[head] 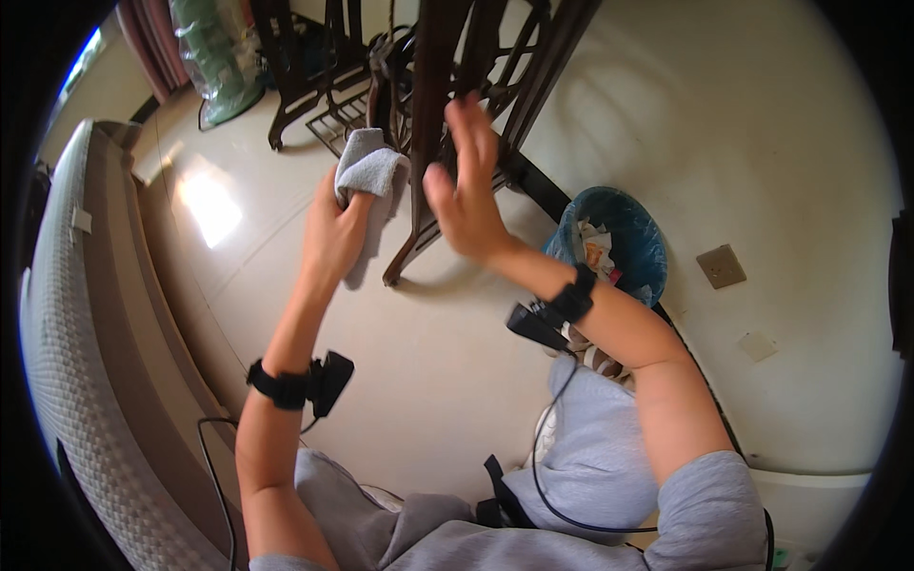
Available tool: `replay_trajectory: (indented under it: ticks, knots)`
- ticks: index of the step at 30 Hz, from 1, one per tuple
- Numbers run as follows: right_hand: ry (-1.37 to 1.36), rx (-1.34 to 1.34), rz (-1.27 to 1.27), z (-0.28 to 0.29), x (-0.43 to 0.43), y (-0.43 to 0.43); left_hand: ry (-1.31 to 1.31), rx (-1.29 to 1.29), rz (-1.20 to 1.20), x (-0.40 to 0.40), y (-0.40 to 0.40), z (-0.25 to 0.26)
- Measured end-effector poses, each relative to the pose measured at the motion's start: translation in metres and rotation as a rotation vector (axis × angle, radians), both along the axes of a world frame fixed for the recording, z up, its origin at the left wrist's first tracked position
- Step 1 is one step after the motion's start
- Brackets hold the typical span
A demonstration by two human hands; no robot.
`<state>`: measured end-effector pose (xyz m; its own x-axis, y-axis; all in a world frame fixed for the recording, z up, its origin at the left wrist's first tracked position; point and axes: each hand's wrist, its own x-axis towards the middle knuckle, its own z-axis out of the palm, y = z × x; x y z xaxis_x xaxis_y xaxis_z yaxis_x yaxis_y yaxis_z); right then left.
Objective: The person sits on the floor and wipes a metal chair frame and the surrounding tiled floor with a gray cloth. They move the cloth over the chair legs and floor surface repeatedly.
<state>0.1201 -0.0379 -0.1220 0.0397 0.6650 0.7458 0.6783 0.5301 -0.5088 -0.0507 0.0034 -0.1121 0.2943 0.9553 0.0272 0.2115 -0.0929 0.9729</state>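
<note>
My left hand grips a folded grey cloth, one end of which hangs down past the fingers. Before me stands a dark metal frame with openwork legs, which looks like a treadle sewing machine stand. A slatted treadle shows low between its legs. The cloth is close to the stand's near leg; whether it touches cannot be told. My right hand is raised with its fingers apart and holds nothing. It overlaps the stand's near side in the view, and contact is unclear.
To the right, a blue-lined waste bin with paper scraps stands against the wall, below a socket. A mattress runs along the left. A plastic-wrapped green object stands at the back. Cables hang from both wrist straps.
</note>
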Motion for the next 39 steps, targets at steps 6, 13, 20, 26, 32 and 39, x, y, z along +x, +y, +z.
replay_trajectory:
  ticks: [6, 13, 20, 26, 32, 39]
  knots:
    - [0.364, -0.094, 0.321, 0.032, 0.002, -0.037, -0.304, 0.122, -0.365, 0.034, -0.045, 0.048]
    - [0.393, 0.399, -0.313, 0.104, 0.099, 0.008, -0.194, 0.674, 0.188, 0.061, -0.007, 0.048]
    - [-0.125, 0.378, -0.348, 0.068, 0.121, 0.075, -0.09, 0.852, 0.173, 0.081, 0.004, 0.014]
    - [-0.086, 0.129, -0.468, -0.042, 0.118, 0.067, -0.103, 0.58, 0.0, 0.078, 0.014, -0.007]
    - [-0.131, -0.509, -0.327, -0.146, 0.107, 0.017, -0.154, 0.575, 0.022, 0.079, 0.02, -0.013]
    - [0.266, -0.402, -0.257, -0.138, 0.13, 0.027, -0.109, 0.555, 0.007, 0.07, 0.021, -0.009]
